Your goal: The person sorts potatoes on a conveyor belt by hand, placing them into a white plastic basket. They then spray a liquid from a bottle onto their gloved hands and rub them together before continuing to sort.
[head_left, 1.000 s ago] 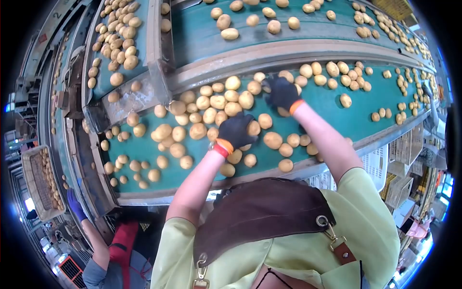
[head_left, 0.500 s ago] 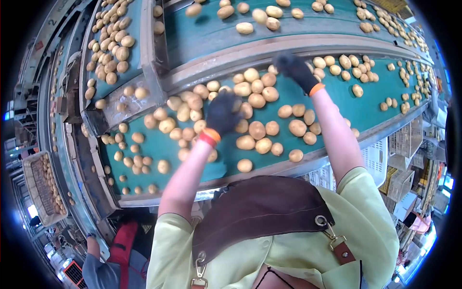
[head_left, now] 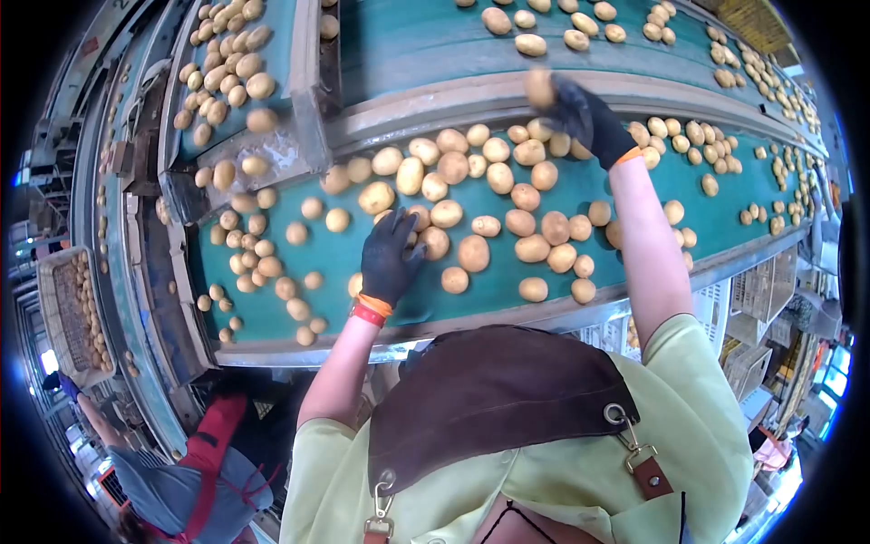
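Note:
My right hand [head_left: 580,118], in a dark glove with an orange cuff, is closed on a potato [head_left: 540,88] above the metal ledge at the belt's far side. My left hand [head_left: 390,258], gloved the same way, is low over the green conveyor belt [head_left: 358,254]. Its fingers are stretched out beside several potatoes, close to one potato [head_left: 435,243] at the fingertips. Many more loose potatoes lie around both hands, thickest along the far side of the belt.
A metal divider [head_left: 453,113] separates this belt from an upper belt [head_left: 426,54] carrying more potatoes. At left, another belt slopes down beside a metal chute [head_left: 263,150]. A basket of potatoes [head_left: 59,308] and a co-worker [head_left: 204,471] are at lower left; crates [head_left: 761,290] stand at right.
My right hand has moved up over the ledge and now shows a potato in its grip. My left hand has shifted slightly left and nearer me. The potatoes have shifted; the co-worker's arm now reaches out.

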The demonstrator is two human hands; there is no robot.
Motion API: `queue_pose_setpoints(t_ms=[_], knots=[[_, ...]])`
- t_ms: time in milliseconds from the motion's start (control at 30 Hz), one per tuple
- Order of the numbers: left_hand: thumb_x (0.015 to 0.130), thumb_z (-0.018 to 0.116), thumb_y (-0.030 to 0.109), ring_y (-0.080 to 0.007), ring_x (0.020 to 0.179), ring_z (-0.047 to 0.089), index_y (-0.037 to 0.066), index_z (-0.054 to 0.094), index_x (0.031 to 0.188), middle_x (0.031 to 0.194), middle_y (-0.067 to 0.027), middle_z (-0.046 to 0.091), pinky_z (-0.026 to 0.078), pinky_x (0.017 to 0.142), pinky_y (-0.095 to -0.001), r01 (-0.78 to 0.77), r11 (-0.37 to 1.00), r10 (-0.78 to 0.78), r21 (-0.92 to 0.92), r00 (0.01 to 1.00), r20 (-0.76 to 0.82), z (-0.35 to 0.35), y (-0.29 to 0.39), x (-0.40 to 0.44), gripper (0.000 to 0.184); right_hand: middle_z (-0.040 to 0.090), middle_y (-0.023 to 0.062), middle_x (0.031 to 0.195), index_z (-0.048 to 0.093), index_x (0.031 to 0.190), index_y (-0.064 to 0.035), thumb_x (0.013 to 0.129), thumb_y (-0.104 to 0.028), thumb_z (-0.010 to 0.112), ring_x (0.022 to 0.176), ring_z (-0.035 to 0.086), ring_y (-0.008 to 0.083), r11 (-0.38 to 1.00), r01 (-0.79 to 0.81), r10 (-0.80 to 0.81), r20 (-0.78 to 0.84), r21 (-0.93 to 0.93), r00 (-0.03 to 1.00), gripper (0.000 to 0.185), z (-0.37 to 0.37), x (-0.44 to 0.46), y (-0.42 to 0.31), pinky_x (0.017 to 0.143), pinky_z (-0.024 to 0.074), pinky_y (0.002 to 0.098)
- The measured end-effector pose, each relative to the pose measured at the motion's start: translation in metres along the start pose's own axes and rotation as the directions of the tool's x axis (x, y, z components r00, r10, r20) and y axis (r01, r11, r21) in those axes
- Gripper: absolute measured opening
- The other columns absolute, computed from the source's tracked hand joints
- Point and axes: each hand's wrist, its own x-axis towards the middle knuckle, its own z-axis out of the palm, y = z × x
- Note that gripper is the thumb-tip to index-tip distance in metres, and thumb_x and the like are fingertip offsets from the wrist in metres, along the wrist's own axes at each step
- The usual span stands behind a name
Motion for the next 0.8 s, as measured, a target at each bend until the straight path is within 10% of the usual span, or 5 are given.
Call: queue_pose_setpoints(t_ms=[233, 467, 633, 733, 800], knots=[[0.086, 0.072, 0.013, -0.0379, 0.126, 0.059, 0.005, 0.065, 0.130, 0.136, -0.0177, 0.063, 0.048, 0.106, -0.0469, 0.209, 0.978, -0.207, -0.014, 0.950, -0.235, -0.015, -0.049, -0.012, 0.044, 0.065, 0.0067, 0.115, 0.065, 0.122, -0.0160, 0.098, -0.025, 0.056, 0.104, 0.066, 0.0240, 0.454, 0.598, -0.279, 0.532, -0.661, 0.800, 0.027, 0.160, -0.049, 0.119, 0.077, 0.0517, 0.0391], [0.081, 0.072, 0.010, -0.0384, 0.121, 0.061, 0.018, 0.066, 0.132, 0.144, -0.0167, 0.057, 0.050, 0.102, -0.0462, -0.013, 0.995, 0.015, 0.102, 1.000, -0.015, 0.003, -0.068, 0.044, 0.051, 0.066, 0.0147, 0.116, 0.063, 0.132, -0.0174, 0.089, -0.032, 0.066, 0.103, 0.067, 0.0317, 0.715, 0.272, -0.186, 0.200, -0.644, 0.962, 0.045, 0.203, -0.083, 0.082, 0.082, 0.0519, 0.0476], [0.087, 0.068, 0.021, -0.0339, 0.110, 0.064, 0.020, 0.068, 0.126, 0.126, -0.0126, 0.064, 0.054, 0.087, -0.0457, 0.181, 0.983, -0.174, 0.009, 0.927, 0.332, -0.009, -0.078, 0.087, 0.038, 0.063, 0.0166, 0.128, 0.065, 0.122, -0.0172, 0.090, -0.027, 0.064, 0.104, 0.067, 0.0324, 0.139, 0.072, 0.188, 0.098, -0.988, 0.977, 0.034, 0.204, -0.146, 0.049, 0.081, 0.0540, 0.0484], [0.094, 0.070, 0.039, -0.0171, 0.090, 0.066, 0.013, 0.069, 0.109, 0.110, -0.0027, 0.065, 0.050, 0.069, -0.0252, 0.837, 0.437, -0.180, -0.329, 0.440, 0.880, -0.037, -0.106, 0.130, 0.030, 0.059, 0.0148, 0.135, 0.066, 0.122, -0.0190, 0.088, -0.023, 0.064, 0.107, 0.065, 0.0341, 0.091, 0.057, -0.060, 0.052, -0.994, 0.997, 0.034, 0.200, -0.173, 0.117, 0.082, 0.0545, 0.0481], [0.097, 0.067, 0.036, -0.0162, 0.087, 0.066, 0.007, 0.066, 0.116, 0.107, -0.0052, 0.066, 0.051, 0.069, -0.0265, 0.703, 0.061, -0.090, -0.709, 0.711, 0.697, -0.037, -0.136, 0.144, 0.035, 0.059, 0.0160, 0.136, 0.066, 0.125, -0.0202, 0.084, -0.018, 0.068, 0.112, 0.063, 0.0346, 0.128, 0.043, -0.204, 0.016, -0.991, 0.979, 0.042, 0.197, -0.174, 0.136, 0.086, 0.0547, 0.0477]])
